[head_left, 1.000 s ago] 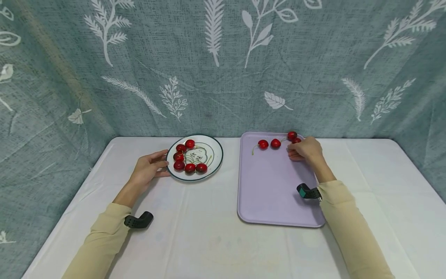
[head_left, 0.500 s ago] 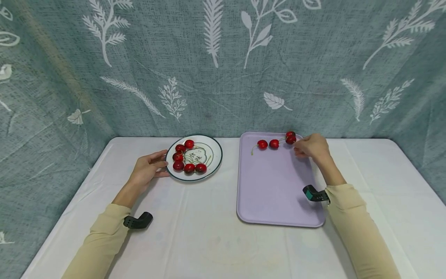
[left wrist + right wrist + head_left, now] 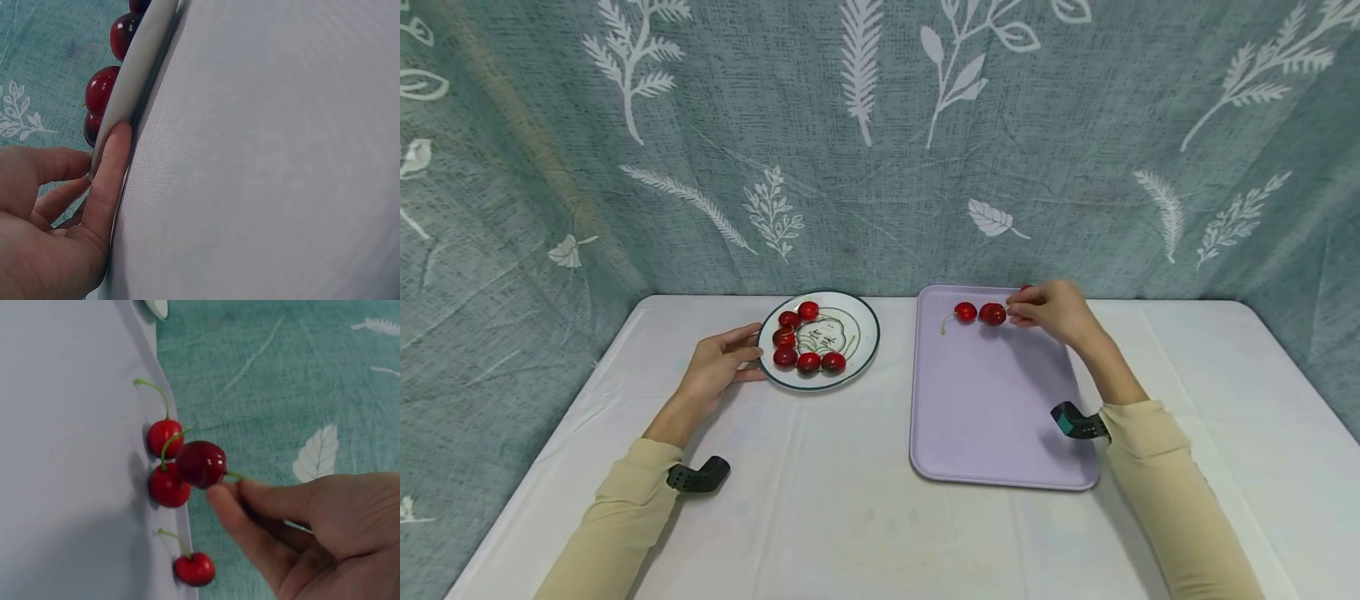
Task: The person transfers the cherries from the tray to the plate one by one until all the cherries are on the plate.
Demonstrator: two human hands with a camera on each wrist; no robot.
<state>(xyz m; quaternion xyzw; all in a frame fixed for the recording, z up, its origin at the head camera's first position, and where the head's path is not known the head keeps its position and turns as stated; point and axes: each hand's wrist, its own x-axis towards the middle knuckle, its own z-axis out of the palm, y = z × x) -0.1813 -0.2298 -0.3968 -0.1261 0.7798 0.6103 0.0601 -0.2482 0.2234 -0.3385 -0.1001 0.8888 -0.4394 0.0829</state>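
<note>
My right hand (image 3: 1051, 312) pinches a dark red cherry (image 3: 201, 464) by its green stem, between thumb and fingertips, above the far part of the lilac tray (image 3: 992, 417). Two red cherries lie close to it, one at the left (image 3: 966, 312) and one partly behind the held cherry (image 3: 169, 486). A third cherry (image 3: 194, 570) rests near the tray's far edge; in the head view my hand mostly covers it. My left hand (image 3: 721, 363) holds the near-left rim of the white, dark-rimmed plate (image 3: 867, 350). Several cherries (image 3: 808, 362) sit on that plate, mostly along its left and front.
A white cloth (image 3: 850, 500) covers the table under the plate and tray. Behind it hangs a green-grey curtain (image 3: 880, 208) with white leaf prints, near the far edges of both. Each wrist carries a black camera mount, such as the left one (image 3: 698, 475).
My right hand drew back slightly to the right, then moved left with a cherry lifted by its stem, over the other tray cherries. My left hand and the plate have stayed put.
</note>
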